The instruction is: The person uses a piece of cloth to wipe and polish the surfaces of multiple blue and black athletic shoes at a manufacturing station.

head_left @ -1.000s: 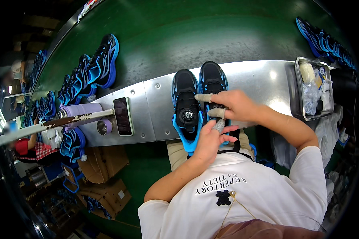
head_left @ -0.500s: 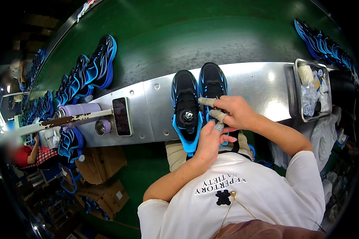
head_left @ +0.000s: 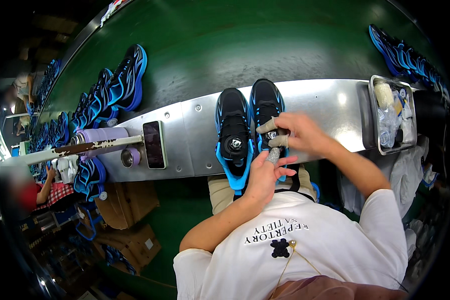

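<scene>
Black-and-blue R shoe [head_left: 266, 95] stands on a metal ledge [head_left: 330, 112], toe away from the wearer, directly under the R hand [head_left: 304, 134]. R index finger & thumb, w/ beige covers, are spread on either side of the R dial [head_left: 271, 135]; whether they clamp it, can't tell. L hand [head_left: 263, 180] lies just below, close to the R hand, at the rear of same shoe, its grey-wrapped finger pointing twd the dial; its grip is partly hidden, can't tell. Matching L shoe [head_left: 231, 111] stands just L of the R hand's fingertips, L dial [head_left: 234, 144] facing up. Farther L of hands: phone [head_left: 154, 145], lilac cup [head_left: 130, 157], lilac bottle [head_left: 102, 135] & L shoe row [head_left: 129, 77]. Well R of hands: metal tray [head_left: 375, 112] w/ plastic-wrapped items; beyond it, R shoe row [head_left: 385, 46] on green surface [head_left: 245, 35].
</scene>
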Demonstrator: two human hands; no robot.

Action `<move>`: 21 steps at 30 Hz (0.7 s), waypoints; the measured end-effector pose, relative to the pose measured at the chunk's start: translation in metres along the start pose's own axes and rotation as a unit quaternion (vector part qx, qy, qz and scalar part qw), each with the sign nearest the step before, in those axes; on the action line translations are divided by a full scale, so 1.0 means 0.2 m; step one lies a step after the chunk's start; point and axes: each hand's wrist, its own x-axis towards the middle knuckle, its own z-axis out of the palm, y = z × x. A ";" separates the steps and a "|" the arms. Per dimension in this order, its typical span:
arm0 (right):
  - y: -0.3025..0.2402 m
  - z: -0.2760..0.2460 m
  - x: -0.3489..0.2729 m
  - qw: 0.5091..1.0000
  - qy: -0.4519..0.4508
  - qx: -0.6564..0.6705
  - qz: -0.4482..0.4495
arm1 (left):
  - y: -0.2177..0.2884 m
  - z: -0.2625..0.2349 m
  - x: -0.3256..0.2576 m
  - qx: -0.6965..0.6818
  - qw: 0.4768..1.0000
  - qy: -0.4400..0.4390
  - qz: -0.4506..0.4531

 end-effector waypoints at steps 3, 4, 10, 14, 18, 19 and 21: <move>-0.04 0.09 -0.05 0.991 0.107 -0.006 0.078 | 0.01 -0.01 0.00 0.009 1.000 -0.011 0.012; -0.02 0.09 -0.06 0.991 0.115 0.017 0.068 | 0.05 0.00 0.00 0.023 0.999 -0.029 0.001; 0.12 -0.06 -0.14 0.954 0.187 0.179 0.150 | 0.26 -0.04 -0.15 0.269 0.961 -0.062 0.017; 0.06 0.12 -0.25 0.984 0.152 -0.083 0.034 | 0.34 0.01 -0.03 0.701 0.639 -0.020 0.318; 0.05 0.20 -0.20 0.981 0.178 -0.062 0.045 | 0.39 0.06 0.15 0.816 0.508 0.001 0.275; 0.04 0.20 -0.20 0.981 0.179 -0.042 0.055 | 0.39 0.07 0.18 0.844 0.487 -0.011 0.226; 0.06 0.19 -0.18 0.981 0.185 -0.032 0.051 | 0.42 0.08 0.23 0.856 0.477 -0.032 0.196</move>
